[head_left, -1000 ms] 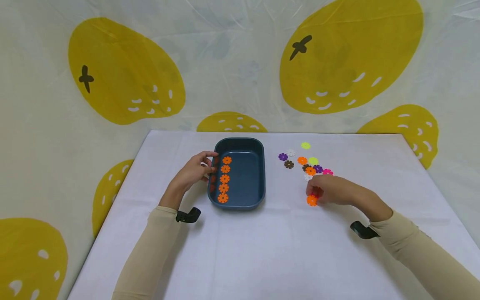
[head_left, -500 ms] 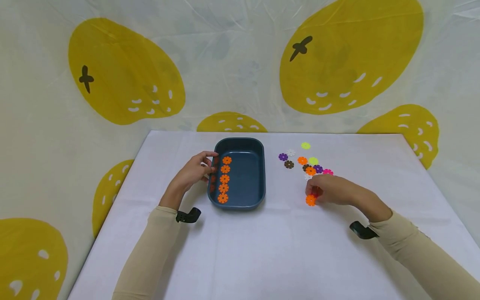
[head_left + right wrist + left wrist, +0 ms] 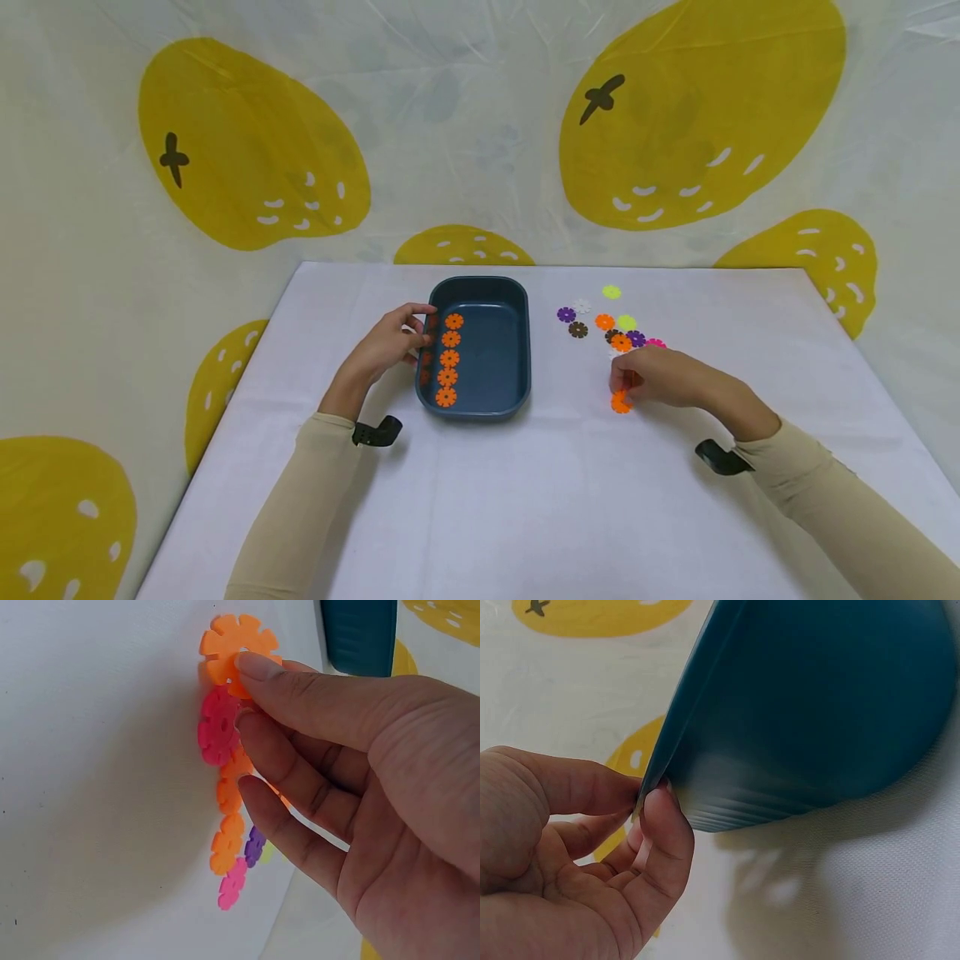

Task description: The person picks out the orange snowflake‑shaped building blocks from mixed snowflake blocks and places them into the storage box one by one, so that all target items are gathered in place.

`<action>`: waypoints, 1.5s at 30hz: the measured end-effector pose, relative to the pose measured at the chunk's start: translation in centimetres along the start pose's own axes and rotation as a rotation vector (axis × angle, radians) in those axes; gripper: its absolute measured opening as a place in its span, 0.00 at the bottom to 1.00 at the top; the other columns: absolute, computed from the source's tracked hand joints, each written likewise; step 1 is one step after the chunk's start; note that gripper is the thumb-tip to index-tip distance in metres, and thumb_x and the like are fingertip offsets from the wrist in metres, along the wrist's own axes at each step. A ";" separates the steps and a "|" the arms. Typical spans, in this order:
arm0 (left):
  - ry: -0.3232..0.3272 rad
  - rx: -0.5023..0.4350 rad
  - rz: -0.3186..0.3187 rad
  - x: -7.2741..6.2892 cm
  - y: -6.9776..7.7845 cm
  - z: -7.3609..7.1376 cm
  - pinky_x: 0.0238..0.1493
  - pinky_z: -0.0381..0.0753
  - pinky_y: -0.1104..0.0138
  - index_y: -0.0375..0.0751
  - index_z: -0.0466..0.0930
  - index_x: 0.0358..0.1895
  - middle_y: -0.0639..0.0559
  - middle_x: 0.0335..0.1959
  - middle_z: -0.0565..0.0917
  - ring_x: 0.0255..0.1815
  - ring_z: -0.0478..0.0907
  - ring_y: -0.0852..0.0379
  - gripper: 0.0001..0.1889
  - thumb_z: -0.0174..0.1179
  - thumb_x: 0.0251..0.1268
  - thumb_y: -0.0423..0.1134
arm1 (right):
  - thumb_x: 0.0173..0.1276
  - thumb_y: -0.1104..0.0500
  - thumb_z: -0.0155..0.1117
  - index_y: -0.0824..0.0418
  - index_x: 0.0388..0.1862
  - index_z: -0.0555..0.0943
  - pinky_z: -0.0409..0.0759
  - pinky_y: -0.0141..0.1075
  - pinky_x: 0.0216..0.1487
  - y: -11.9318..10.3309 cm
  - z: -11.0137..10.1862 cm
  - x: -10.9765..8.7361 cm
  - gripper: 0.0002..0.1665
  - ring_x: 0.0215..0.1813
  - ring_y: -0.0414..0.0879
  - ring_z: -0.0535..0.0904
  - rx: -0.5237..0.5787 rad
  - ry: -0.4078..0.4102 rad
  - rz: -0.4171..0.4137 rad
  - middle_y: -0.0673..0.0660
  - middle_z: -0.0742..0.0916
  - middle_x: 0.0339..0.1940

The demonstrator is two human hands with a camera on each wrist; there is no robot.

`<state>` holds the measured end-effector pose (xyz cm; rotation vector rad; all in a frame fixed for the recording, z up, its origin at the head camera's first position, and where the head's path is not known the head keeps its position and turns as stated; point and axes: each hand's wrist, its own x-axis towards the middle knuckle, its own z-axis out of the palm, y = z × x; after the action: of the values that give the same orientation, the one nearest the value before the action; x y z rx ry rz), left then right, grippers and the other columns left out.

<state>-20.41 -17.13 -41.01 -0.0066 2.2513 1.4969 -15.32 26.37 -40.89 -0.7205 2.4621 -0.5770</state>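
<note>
The left hand [image 3: 381, 343] pinches the left rim of a dark blue rectangular tray [image 3: 495, 358] between thumb and fingers, as the left wrist view shows. Inside the tray, a column of several orange notched plastic discs [image 3: 449, 358] runs along the left side. To the right, the right hand [image 3: 663, 377] pinches an orange notched disc [image 3: 223, 646] by thumb and fingertips. Just under it in the right wrist view is a pink disc [image 3: 217, 726]. More orange discs [image 3: 226, 844] lie beyond, partly behind the fingers.
Behind the right hand lie scattered discs: yellow [image 3: 611, 292], purple [image 3: 566, 314], white [image 3: 582, 307], brown [image 3: 577, 330] and orange [image 3: 604, 322]. A white cloth [image 3: 510, 500] covers the table, with a fruit-print curtain [image 3: 465, 125] behind it.
The right hand has shifted slightly to the left with the orange disc. The left hand and the tray have stayed in place.
</note>
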 end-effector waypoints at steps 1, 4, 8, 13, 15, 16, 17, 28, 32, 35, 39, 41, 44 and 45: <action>0.001 0.001 -0.002 0.0 0.0 0.0 0.33 0.82 0.61 0.43 0.67 0.74 0.44 0.44 0.68 0.47 0.78 0.44 0.27 0.54 0.74 0.27 | 0.64 0.66 0.73 0.51 0.37 0.82 0.80 0.33 0.43 0.0 0.0 0.0 0.11 0.40 0.43 0.77 0.001 -0.001 -0.006 0.45 0.83 0.33; 0.003 0.002 -0.004 0.0 0.1 0.0 0.33 0.82 0.61 0.43 0.67 0.73 0.43 0.45 0.68 0.47 0.78 0.44 0.27 0.54 0.73 0.28 | 0.64 0.66 0.72 0.51 0.37 0.81 0.79 0.33 0.41 -0.1 0.0 0.0 0.11 0.39 0.43 0.76 0.011 0.001 -0.008 0.46 0.82 0.32; 0.005 0.003 -0.005 0.0 0.0 0.0 0.33 0.82 0.61 0.44 0.67 0.74 0.43 0.45 0.68 0.47 0.78 0.44 0.27 0.54 0.74 0.28 | 0.66 0.67 0.69 0.51 0.35 0.79 0.77 0.33 0.38 -0.1 0.1 0.2 0.11 0.37 0.43 0.76 0.014 0.014 -0.014 0.46 0.81 0.30; 0.004 -0.001 -0.002 0.0 -0.1 0.0 0.33 0.82 0.62 0.44 0.67 0.74 0.43 0.45 0.68 0.49 0.78 0.43 0.27 0.54 0.73 0.27 | 0.66 0.67 0.68 0.50 0.32 0.80 0.77 0.32 0.38 -0.2 0.1 0.3 0.11 0.36 0.42 0.76 0.013 0.021 -0.046 0.45 0.81 0.29; 0.005 -0.003 -0.003 0.0 -0.1 0.0 0.32 0.82 0.62 0.44 0.67 0.74 0.43 0.45 0.68 0.49 0.78 0.43 0.27 0.54 0.73 0.27 | 0.66 0.66 0.70 0.50 0.33 0.82 0.78 0.32 0.39 -0.3 0.1 0.3 0.10 0.36 0.41 0.76 0.013 0.021 -0.064 0.44 0.82 0.30; 0.005 -0.003 -0.003 0.0 -0.1 0.0 0.32 0.82 0.62 0.44 0.67 0.74 0.43 0.45 0.68 0.49 0.78 0.43 0.27 0.54 0.73 0.27 | 0.65 0.66 0.70 0.50 0.33 0.84 0.78 0.32 0.39 -0.3 0.0 0.3 0.10 0.37 0.40 0.76 0.009 0.023 -0.079 0.44 0.82 0.30; 0.005 -0.002 -0.005 0.0 -0.1 0.0 0.32 0.82 0.62 0.44 0.67 0.74 0.43 0.45 0.68 0.49 0.78 0.43 0.27 0.54 0.73 0.27 | 0.65 0.66 0.71 0.50 0.34 0.85 0.79 0.32 0.40 -0.3 0.0 0.3 0.09 0.37 0.40 0.76 0.006 0.025 -0.096 0.43 0.83 0.31; 0.007 0.008 -0.009 0.0 0.0 0.0 0.33 0.82 0.62 0.44 0.67 0.74 0.44 0.46 0.67 0.47 0.77 0.44 0.27 0.53 0.73 0.27 | 0.65 0.64 0.72 0.49 0.37 0.88 0.81 0.31 0.41 -0.3 0.0 0.4 0.09 0.35 0.35 0.77 -0.008 0.003 -0.187 0.41 0.85 0.32; 0.004 0.005 -0.006 -0.1 0.1 0.0 0.33 0.82 0.62 0.43 0.67 0.74 0.44 0.45 0.67 0.48 0.77 0.44 0.27 0.53 0.73 0.27 | 0.65 0.64 0.72 0.50 0.38 0.89 0.82 0.31 0.42 -0.2 -0.1 0.5 0.08 0.36 0.35 0.78 -0.003 -0.013 -0.179 0.41 0.86 0.32; 0.002 0.001 -0.002 -0.1 0.1 0.0 0.33 0.82 0.62 0.43 0.67 0.74 0.44 0.45 0.67 0.49 0.77 0.43 0.27 0.53 0.73 0.27 | 0.66 0.64 0.71 0.51 0.39 0.90 0.82 0.31 0.42 -0.2 -0.1 0.6 0.08 0.36 0.35 0.78 0.008 -0.022 -0.179 0.42 0.87 0.33; 0.000 0.001 0.008 0.0 0.0 0.0 0.32 0.82 0.62 0.42 0.67 0.74 0.44 0.44 0.67 0.50 0.78 0.41 0.27 0.54 0.73 0.27 | 0.67 0.64 0.71 0.52 0.40 0.90 0.82 0.30 0.41 -0.3 -0.2 0.5 0.08 0.35 0.35 0.79 0.034 -0.029 -0.184 0.43 0.88 0.34; 0.000 0.003 0.010 0.0 0.0 0.0 0.32 0.82 0.62 0.42 0.67 0.74 0.44 0.44 0.67 0.50 0.78 0.40 0.27 0.54 0.73 0.27 | 0.67 0.64 0.70 0.53 0.40 0.90 0.82 0.30 0.41 -0.4 -0.2 0.5 0.07 0.35 0.35 0.79 0.044 -0.032 -0.185 0.44 0.88 0.34; 0.002 0.008 0.009 0.0 0.0 0.0 0.32 0.82 0.62 0.42 0.67 0.74 0.43 0.44 0.67 0.50 0.78 0.41 0.27 0.54 0.73 0.28 | 0.68 0.62 0.70 0.53 0.41 0.90 0.82 0.30 0.41 -0.3 -0.2 0.5 0.06 0.36 0.36 0.79 0.054 -0.040 -0.179 0.45 0.88 0.34; 0.002 0.008 0.008 0.0 0.0 0.0 0.32 0.82 0.62 0.43 0.67 0.73 0.43 0.44 0.67 0.50 0.78 0.41 0.27 0.54 0.73 0.28 | 0.69 0.62 0.70 0.53 0.41 0.90 0.82 0.30 0.42 -0.3 -0.3 0.5 0.06 0.36 0.36 0.79 0.057 -0.042 -0.176 0.45 0.88 0.34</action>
<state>-20.41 -17.08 -41.04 0.0028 2.2614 1.4929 -15.72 25.89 -40.71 -0.9233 2.3491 -0.6874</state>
